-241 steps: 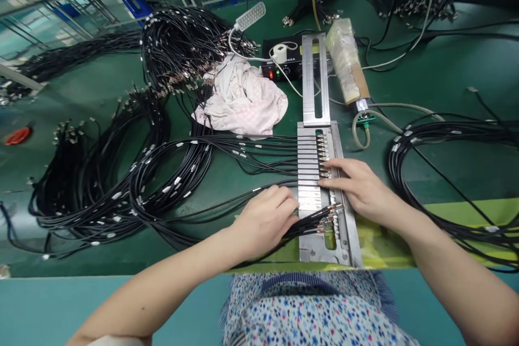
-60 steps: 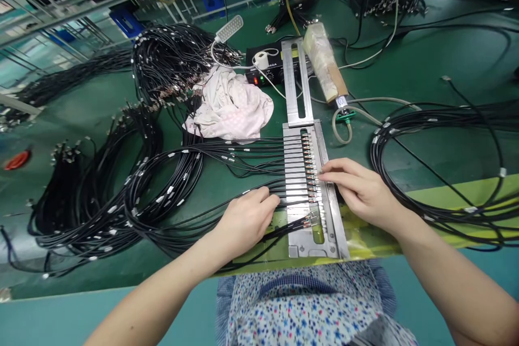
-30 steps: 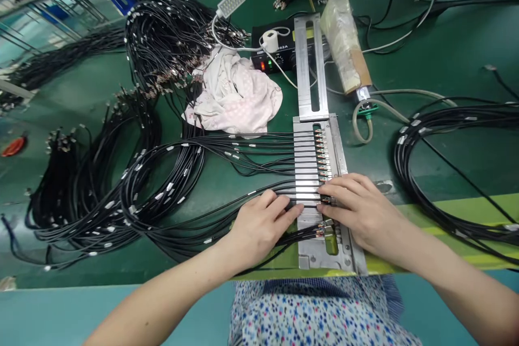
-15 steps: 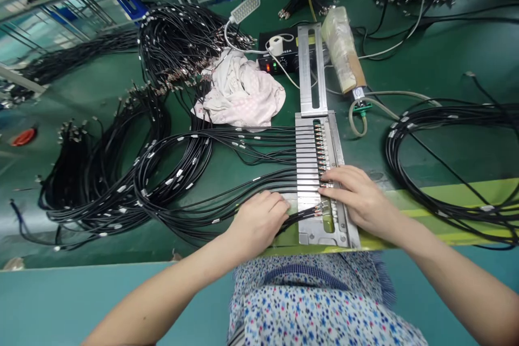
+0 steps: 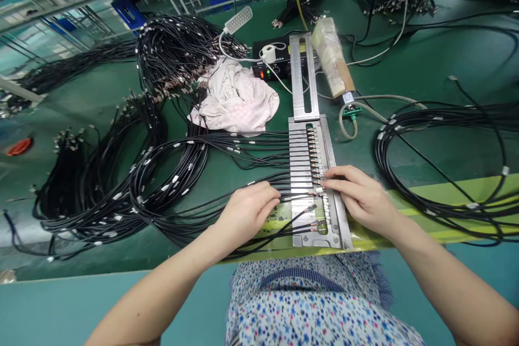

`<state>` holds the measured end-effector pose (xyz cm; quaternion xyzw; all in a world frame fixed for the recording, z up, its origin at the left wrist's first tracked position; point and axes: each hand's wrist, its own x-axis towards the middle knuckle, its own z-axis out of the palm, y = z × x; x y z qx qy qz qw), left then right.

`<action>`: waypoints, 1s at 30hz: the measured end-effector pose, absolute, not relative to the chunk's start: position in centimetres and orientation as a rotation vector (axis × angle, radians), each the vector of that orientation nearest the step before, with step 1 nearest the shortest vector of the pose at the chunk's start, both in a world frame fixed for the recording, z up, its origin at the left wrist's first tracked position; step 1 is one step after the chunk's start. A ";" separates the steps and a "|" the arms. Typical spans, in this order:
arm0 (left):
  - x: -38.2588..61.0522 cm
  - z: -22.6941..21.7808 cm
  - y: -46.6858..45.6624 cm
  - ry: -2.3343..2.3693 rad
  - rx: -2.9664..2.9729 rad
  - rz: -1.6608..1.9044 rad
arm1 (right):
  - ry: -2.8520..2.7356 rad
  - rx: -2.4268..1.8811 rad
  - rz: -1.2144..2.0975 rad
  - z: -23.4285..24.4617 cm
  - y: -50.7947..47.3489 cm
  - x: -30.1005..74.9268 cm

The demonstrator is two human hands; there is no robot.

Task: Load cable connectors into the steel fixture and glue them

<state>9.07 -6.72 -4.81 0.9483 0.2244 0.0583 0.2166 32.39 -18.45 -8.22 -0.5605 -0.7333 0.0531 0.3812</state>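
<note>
A grooved metal fixture [image 5: 300, 227] lies on the green bench in front of me. Several thin black cables [image 5: 259, 148] run from the left into its slots, their small metal connectors [image 5: 311, 146] lined up in a column. My left hand [image 5: 245, 212] rests curled on the black cables just left of the fixture, fingers pressed on them. My right hand [image 5: 359, 194] lies over the fixture's right edge, its fingertips pinching a connector tip [image 5: 317, 191]. Two loose cable ends [image 5: 313, 224] lie across the fixture's near part.
Big coils of black cable [image 5: 113, 184] fill the left of the bench, and another coil [image 5: 441, 162] lies at the right. A crumpled pale cloth [image 5: 237, 100], a black control box [image 5: 272, 62], a slotted metal bar [image 5: 301, 78] and a wrapped roll [image 5: 331, 57] sit behind the fixture.
My left hand has shifted slightly up along the cables, and my right fingertips have settled on a connector lower in the column. More slots hold cables than eight seconds ago.
</note>
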 end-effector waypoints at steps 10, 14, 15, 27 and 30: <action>10.5 -5.8 -7.3 0.528 2.938 -0.061 | -1.861 -1.423 0.136 -8.3 -18.6 32.7; 11.0 -5.4 -7.7 0.496 2.989 -0.099 | -1.878 -1.411 0.154 -8.2 -18.6 32.8; 11.2 -5.4 -7.8 0.490 2.998 -0.107 | -1.896 -1.407 0.156 -8.2 -18.6 32.8; 9.9 -6.2 -7.3 0.355 2.993 0.081 | -2.339 -1.425 -0.051 -7.8 -18.2 31.5; 9.1 -6.6 -7.3 0.331 3.062 0.225 | -2.409 -1.431 -0.099 -7.2 -18.1 31.0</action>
